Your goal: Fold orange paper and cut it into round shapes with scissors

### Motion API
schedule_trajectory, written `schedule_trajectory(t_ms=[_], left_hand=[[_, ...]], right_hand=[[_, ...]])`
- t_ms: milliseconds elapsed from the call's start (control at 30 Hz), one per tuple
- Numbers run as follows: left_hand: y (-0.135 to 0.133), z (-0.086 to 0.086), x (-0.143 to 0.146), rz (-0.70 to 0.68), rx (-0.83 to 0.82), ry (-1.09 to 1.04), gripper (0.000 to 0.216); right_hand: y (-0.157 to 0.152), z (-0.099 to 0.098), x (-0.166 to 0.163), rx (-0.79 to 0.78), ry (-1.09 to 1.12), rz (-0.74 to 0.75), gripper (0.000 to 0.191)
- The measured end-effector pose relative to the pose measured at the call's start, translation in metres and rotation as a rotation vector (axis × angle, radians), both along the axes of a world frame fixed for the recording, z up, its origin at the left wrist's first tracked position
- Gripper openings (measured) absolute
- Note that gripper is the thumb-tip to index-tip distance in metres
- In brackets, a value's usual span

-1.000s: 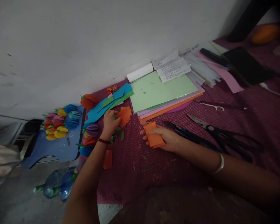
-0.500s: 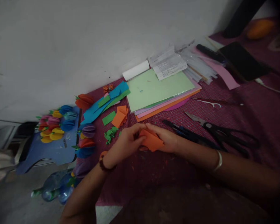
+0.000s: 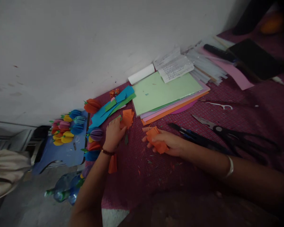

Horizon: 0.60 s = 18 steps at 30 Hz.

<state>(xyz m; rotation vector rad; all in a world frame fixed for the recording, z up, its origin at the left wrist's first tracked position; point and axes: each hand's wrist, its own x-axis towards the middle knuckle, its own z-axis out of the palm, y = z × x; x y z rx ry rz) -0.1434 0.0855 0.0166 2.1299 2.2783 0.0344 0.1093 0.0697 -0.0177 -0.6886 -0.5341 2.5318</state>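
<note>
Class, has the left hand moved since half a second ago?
Yes: against the pale green sheet, the left hand has moved leftward, to the orange pile.

I see matt orange paper slips point(image 3: 159, 145) in the right hand point(image 3: 171, 143), smooth pale-green paper point(image 3: 165, 97) with a glossy edge beyond it, and metal-bladed scissors point(image 3: 219, 128) with black plastic-looking handles to its right.

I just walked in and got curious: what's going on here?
Someone is handling small pieces of orange paper. The right hand holds a stack of orange pieces, while the left hand is at another orange pile on the red checked cloth; whether it grips a piece is hard to tell. Scissors and coloured sheets lie nearby. Off to the left, rounded, colourful paper shapes sit on a blue surface.
</note>
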Motion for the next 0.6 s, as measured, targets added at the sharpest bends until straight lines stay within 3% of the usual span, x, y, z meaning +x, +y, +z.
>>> schedule_trajectory(t_ms=[167, 233, 333, 433, 500, 600], left_hand=[[-0.015, -0.009, 0.008, 0.037, 0.143, -0.020, 0.041], [-0.017, -0.004, 0.007, 0.081, 0.222, -0.226, 0.028], [-0.024, 0.020, 0.008, 0.149, 0.256, -0.759, 0.011], [-0.036, 0.051, 0.022, 0.099, 0.079, -1.186, 0.013], [-0.041, 0.065, 0.037, -0.019, -0.160, -1.249, 0.014], [-0.042, 0.065, 0.062, -0.219, -0.391, -1.178, 0.021]], right_hand=[[0.000, 0.001, 0.000, 0.000, -0.027, -0.009, 0.052], [0.001, 0.001, 0.001, 0.004, -0.039, -0.014, 0.050], [0.003, 0.002, 0.001, -0.006, -0.062, -0.026, 0.041], [0.004, 0.003, 0.000, -0.057, -0.030, -0.009, 0.033], [0.003, 0.004, -0.002, -0.096, 0.029, 0.006, 0.030], [0.002, 0.008, -0.006, -0.137, 0.106, 0.020, 0.028]])
